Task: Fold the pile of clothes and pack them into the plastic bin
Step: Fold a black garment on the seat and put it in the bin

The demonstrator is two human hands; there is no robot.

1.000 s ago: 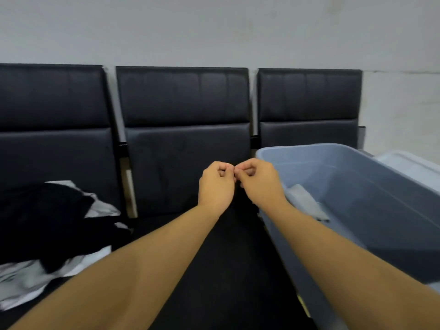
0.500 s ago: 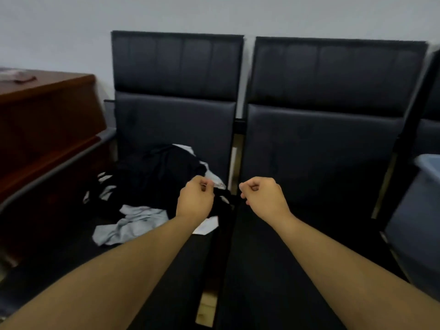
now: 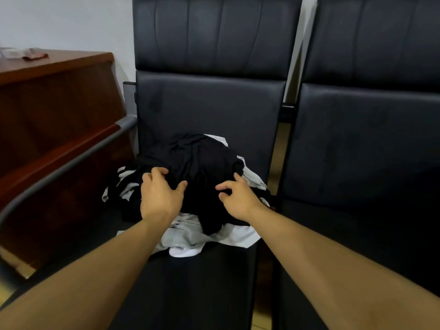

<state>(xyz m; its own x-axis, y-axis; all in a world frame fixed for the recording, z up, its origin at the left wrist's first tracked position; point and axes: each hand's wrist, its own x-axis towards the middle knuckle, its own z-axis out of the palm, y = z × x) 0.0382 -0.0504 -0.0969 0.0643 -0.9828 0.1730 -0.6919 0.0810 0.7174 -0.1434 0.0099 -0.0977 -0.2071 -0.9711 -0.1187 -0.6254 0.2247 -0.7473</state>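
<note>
Clothes pile (image 3: 200,167) heaped on seat | both hands (image 3: 159,198) spread above

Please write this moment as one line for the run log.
stage: reaching | left hand: open over black garment | right hand: open | bin: unseen

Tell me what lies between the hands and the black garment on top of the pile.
Nothing visible: the left hand and right hand are already at the black garment, fingers spread over it.
</note>
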